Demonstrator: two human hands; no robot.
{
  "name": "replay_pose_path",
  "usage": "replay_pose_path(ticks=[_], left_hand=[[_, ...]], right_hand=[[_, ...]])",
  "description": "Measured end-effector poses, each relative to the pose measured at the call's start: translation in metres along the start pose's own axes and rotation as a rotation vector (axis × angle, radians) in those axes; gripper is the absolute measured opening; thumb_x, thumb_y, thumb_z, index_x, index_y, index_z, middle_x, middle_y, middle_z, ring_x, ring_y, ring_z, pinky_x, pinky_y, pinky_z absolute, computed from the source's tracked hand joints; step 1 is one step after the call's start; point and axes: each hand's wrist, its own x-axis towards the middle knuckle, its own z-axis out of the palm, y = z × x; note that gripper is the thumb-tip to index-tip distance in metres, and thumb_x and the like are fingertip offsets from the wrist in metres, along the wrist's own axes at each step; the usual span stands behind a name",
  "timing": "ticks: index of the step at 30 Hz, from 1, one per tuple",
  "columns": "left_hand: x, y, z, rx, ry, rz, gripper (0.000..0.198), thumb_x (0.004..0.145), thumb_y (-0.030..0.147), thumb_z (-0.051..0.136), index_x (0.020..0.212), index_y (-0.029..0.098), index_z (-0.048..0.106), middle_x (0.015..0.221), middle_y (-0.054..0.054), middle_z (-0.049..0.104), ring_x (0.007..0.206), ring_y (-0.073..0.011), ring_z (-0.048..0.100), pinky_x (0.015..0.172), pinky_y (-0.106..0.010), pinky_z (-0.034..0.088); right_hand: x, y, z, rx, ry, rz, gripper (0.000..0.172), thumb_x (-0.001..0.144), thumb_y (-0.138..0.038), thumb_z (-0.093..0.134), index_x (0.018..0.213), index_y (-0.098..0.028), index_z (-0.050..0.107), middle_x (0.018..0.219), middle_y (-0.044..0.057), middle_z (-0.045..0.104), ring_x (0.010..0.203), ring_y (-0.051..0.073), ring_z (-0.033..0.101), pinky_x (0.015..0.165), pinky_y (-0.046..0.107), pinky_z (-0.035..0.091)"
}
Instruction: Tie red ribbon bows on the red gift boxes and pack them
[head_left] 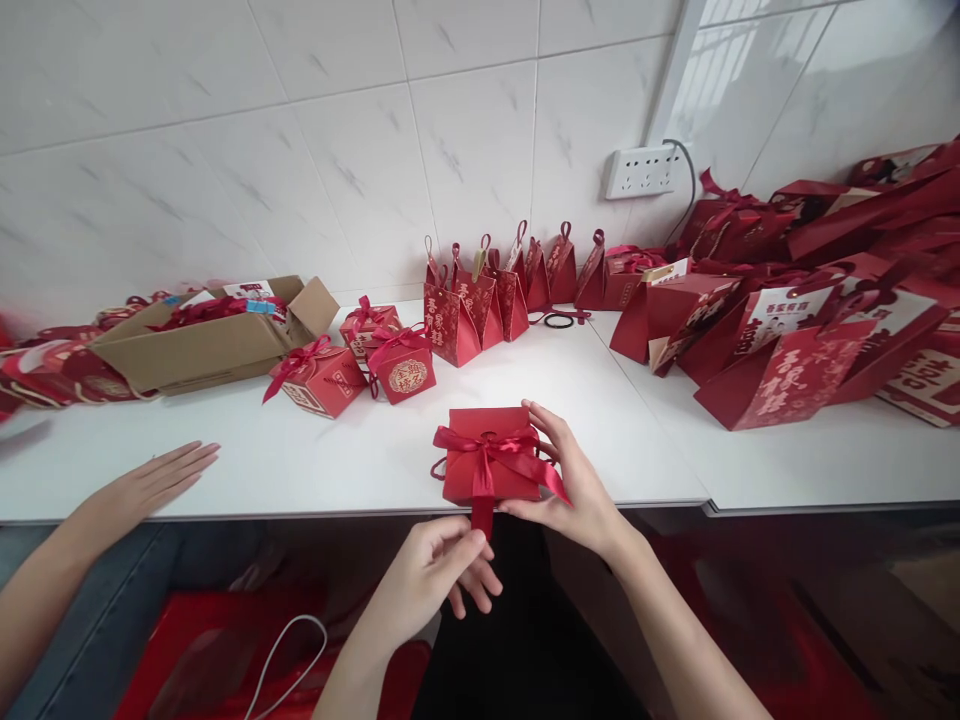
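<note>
A small red gift box [480, 440] with a red ribbon bow [499, 455] lies at the near edge of the white table [315, 450]. My right hand [574, 480] grips the box's right side, fingers curled round the bow. My left hand [442, 575] is below the table edge, pinching the ribbon's hanging end [482, 515] between thumb and fingers.
Another person's hand [146, 485] lies flat on the table at the left. A cardboard carton [202, 335] of red items stands at back left, three finished boxes [345, 365] mid-table, folded red bags [499, 285] by the wall, larger red bags [787, 330] piled right. A red bag sits under the table.
</note>
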Motion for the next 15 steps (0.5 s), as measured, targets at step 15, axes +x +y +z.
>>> replay_pose_path(ticks=[15], left_hand=[[0.040, 0.058, -0.038, 0.177, 0.569, 0.572, 0.048, 0.071, 0.050, 0.065, 0.107, 0.020, 0.056, 0.117, -0.010, 0.059, 0.112, -0.0265, 0.054, 0.081, -0.035, 0.051]], right_hand=[[-0.010, 0.004, -0.024, 0.020, 0.021, -0.055, 0.088, 0.074, -0.018, 0.069, 0.145, -0.033, 0.018, 0.155, 0.006, 0.018, 0.141, 0.029, 0.022, 0.111, 0.051, 0.031]])
